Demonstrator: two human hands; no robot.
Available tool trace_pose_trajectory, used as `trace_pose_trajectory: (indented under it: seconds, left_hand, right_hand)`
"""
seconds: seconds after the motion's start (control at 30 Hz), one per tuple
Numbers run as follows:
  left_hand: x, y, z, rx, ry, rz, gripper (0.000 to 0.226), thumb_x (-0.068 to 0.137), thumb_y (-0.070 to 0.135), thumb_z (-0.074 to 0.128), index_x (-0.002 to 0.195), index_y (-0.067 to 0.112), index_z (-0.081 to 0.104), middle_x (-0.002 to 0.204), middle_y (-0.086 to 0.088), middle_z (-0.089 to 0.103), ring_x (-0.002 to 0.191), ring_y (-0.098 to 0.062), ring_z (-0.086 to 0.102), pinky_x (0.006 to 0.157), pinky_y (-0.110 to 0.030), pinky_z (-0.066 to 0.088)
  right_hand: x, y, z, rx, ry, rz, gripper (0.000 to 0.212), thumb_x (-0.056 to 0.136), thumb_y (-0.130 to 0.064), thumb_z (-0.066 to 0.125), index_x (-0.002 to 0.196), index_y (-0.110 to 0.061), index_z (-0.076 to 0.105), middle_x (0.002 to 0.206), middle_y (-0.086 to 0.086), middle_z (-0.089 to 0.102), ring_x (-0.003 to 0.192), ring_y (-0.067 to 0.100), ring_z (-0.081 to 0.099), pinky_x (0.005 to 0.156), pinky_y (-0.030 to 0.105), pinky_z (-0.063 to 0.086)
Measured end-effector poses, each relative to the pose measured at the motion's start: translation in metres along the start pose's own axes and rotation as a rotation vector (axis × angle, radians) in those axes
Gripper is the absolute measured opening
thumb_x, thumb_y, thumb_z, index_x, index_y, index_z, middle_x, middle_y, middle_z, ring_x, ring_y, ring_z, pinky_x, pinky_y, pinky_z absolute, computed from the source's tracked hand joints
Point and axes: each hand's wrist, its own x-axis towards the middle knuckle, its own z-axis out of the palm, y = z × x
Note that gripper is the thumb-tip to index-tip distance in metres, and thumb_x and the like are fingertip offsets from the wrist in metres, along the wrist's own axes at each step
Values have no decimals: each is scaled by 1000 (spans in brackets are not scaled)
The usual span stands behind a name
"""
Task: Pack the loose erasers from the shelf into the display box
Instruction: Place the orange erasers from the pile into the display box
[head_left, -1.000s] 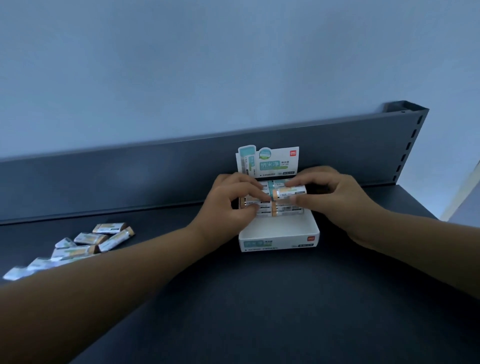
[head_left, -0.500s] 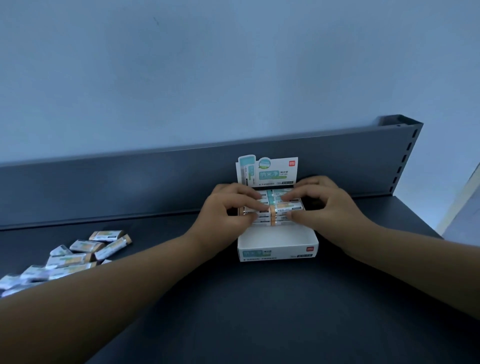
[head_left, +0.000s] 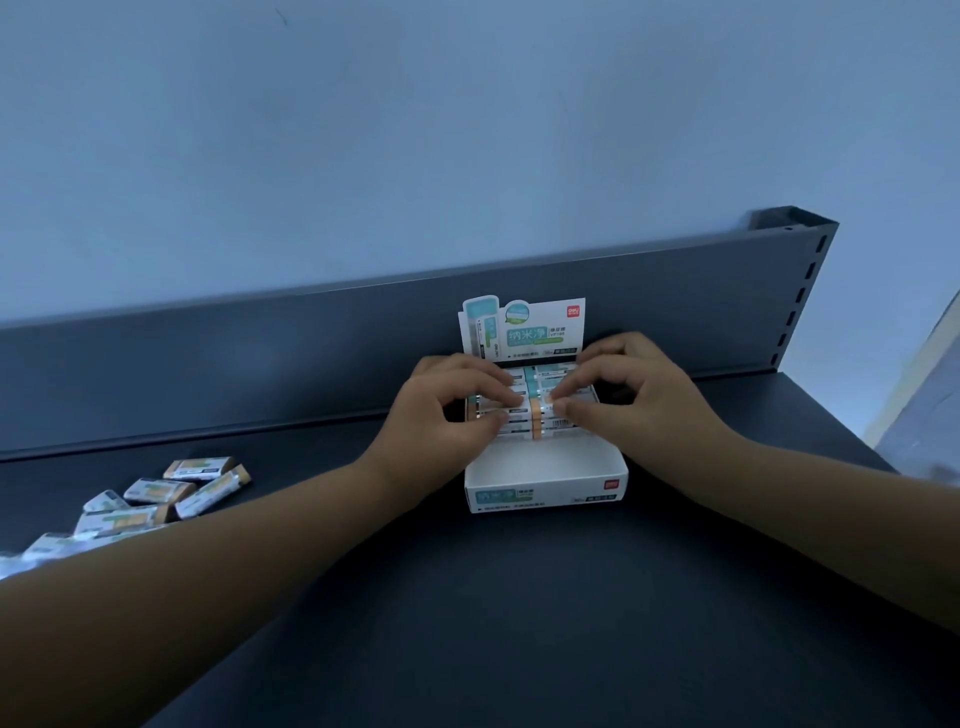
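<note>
So the white cardboard display box (head_left: 545, 496) sits mid-frame on the dark grey metal shelf (head_left: 519, 623), header card up at the back. The packed erasers (head_left: 535, 418) lie long axis left-right across its far half. Left hand (head_left: 447, 415) and right hand (head_left: 639, 395) each pinch one between curled fingers and thumb. The loose erasers (head_left: 156, 493) are piled lower left.

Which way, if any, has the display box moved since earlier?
No. The display box still sits against the shelf's back panel, equally far from its right end.
</note>
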Motion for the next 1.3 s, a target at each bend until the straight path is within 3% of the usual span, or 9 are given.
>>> trace_pose_trajectory:
  seconds: [0.27, 0.4, 0.57, 0.73, 0.87, 0.97, 1.1, 1.2, 1.3]
  left_hand:
    - [0, 3, 0, -2, 3, -4, 20, 81, 6, 79, 92, 22, 81, 107, 14, 72, 119, -11, 53, 103, -30, 43]
    - [0, 3, 0, 23, 18, 16, 20, 79, 6, 81, 92, 21, 82, 107, 12, 73, 118, -13, 55, 103, -37, 45]
    - [0, 0, 0, 23, 17, 54, 15, 79, 12, 79, 92, 19, 81, 110, 8, 71, 117, -14, 58, 104, -43, 45]
    - [-2, 3, -4, 15, 146, 81, 21, 87, 19, 62, 94, 10, 80, 114, -2, 68, 114, -12, 61, 103, -34, 48]
    - [-7, 16, -6, 16, 212, -5, 26, 93, 23, 58, 99, 11, 80, 107, 2, 72, 110, -8, 64, 100, -34, 51]
    - [-13, 51, -16, -123, 90, -289, 26, 100, 36, 56, 93, 21, 77, 88, 17, 75, 84, 5, 68, 73, -21, 54]
    - [-30, 89, -51, 241, -126, -326, 36, 94, 62, 52, 102, 32, 71, 94, 18, 70, 90, 0, 64, 77, -29, 52]
    - [-58, 108, -67, 527, -69, -306, 45, 86, 72, 47, 95, 34, 69, 92, 15, 68, 90, -7, 63, 79, -36, 53]
    - [-85, 104, -75, 651, 37, -320, 59, 77, 79, 41, 103, 34, 69, 105, 14, 69, 104, -14, 61, 86, -40, 53]
  right_hand:
    - [0, -5, -2, 82, -19, 33, 11, 91, -30, 71, 86, -30, 81, 113, -11, 57, 110, -3, 55, 89, 14, 41]
    - [0, -8, -1, 63, -1, 25, 11, 91, -26, 72, 86, -27, 82, 111, -8, 58, 108, -4, 55, 84, 2, 39]
    - [2, -7, 0, 22, 23, 13, 14, 92, -27, 69, 87, -27, 82, 111, -8, 59, 107, -4, 56, 85, 0, 38]
    - [0, -12, -3, 205, -22, 48, 21, 96, -25, 65, 86, -22, 83, 114, -4, 64, 109, 0, 60, 97, 18, 42]
    - [-8, -16, -7, 151, 97, -1, 19, 96, -22, 64, 94, -15, 82, 106, 0, 68, 107, 8, 62, 98, 28, 48]
    - [-18, -35, -8, -131, 52, -58, 21, 97, -32, 62, 97, -20, 79, 100, -6, 67, 106, 8, 59, 100, 35, 47]
    - [-43, -94, -7, -385, -211, 9, 32, 94, -48, 60, 119, -32, 70, 116, -11, 63, 110, 9, 58, 95, 32, 48]
    - [-66, -125, 8, -496, -337, -34, 36, 91, -55, 54, 121, -38, 64, 119, -12, 63, 112, 12, 57, 96, 38, 49]
    - [-82, -137, 26, -462, -295, 10, 41, 89, -58, 52, 125, -40, 60, 125, -13, 61, 117, 13, 54, 97, 42, 49]
